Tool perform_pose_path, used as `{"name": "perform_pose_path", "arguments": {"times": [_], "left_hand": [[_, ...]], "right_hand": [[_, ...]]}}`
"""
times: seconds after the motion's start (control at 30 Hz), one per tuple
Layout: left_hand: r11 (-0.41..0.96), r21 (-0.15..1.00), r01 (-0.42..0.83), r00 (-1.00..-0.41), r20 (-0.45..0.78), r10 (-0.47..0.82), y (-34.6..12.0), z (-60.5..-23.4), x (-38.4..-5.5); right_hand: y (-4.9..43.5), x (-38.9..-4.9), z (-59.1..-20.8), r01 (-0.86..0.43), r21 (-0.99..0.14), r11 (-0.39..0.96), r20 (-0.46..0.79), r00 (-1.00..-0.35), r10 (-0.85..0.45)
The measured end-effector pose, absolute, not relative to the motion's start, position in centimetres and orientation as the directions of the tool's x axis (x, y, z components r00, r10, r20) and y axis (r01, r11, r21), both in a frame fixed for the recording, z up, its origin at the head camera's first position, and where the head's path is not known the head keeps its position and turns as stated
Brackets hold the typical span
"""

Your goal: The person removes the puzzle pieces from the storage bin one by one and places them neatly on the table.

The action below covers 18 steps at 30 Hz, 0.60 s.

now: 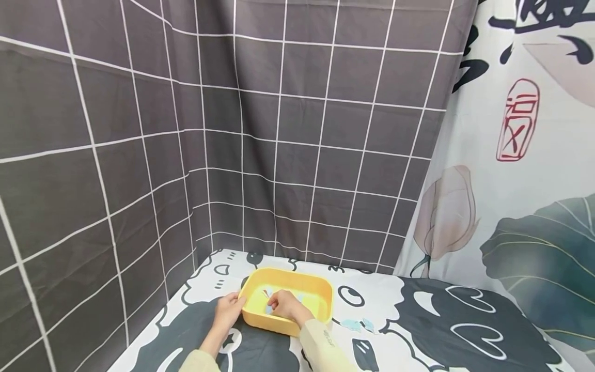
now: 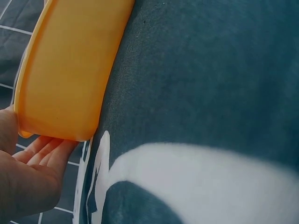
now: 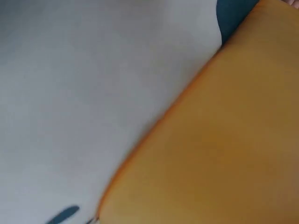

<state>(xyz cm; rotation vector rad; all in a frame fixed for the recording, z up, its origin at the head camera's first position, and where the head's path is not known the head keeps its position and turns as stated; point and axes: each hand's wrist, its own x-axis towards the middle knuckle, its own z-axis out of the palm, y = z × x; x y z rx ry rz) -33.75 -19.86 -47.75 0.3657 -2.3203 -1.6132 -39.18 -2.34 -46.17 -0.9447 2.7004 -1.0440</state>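
A yellow plastic bin (image 1: 287, 324) with rounded corners sits on the patterned cloth, several small light-blue and white pieces (image 1: 268, 309) in its bottom. My left hand (image 1: 229, 311) holds the bin's left end. In the left wrist view its thumb lies at the rim and the fingers (image 2: 56, 154) rest against the outer wall. Inside the bin is my right hand (image 1: 287, 305), reaching over the front wall with bent fingers right at a light-blue piece. I cannot tell whether it pinches that piece. The right wrist view shows the bin's wall (image 3: 210, 154) and not the right hand's fingers.
Light-blue flat pieces (image 1: 357, 325) lie on the cloth just right of the bin. The cartoon-print cloth (image 1: 395, 305) covers the surface. A dark gridded curtain (image 1: 297, 155) hangs behind and on the left, a white printed one (image 1: 465, 206) on the right.
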Motion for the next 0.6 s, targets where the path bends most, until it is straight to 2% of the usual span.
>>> {"name": "perform_pose_path", "arguments": {"times": [0.27,0.6], "left_hand": [[0.339,0.94,-0.027,-0.928,0.103,-0.358,-19.5,-47.9,-33.7],[0.338,0.941,-0.028,-0.925,0.104,-0.365,-19.9,-48.0,-33.8]], "right_hand": [[-1.1,-39.2,-44.6,-0.511,-0.616,0.599,0.135,-0.818,-0.558],[1.7,-40.0,-41.5,-0.523,-0.673,0.522,0.22,-0.816,-0.534]]}}
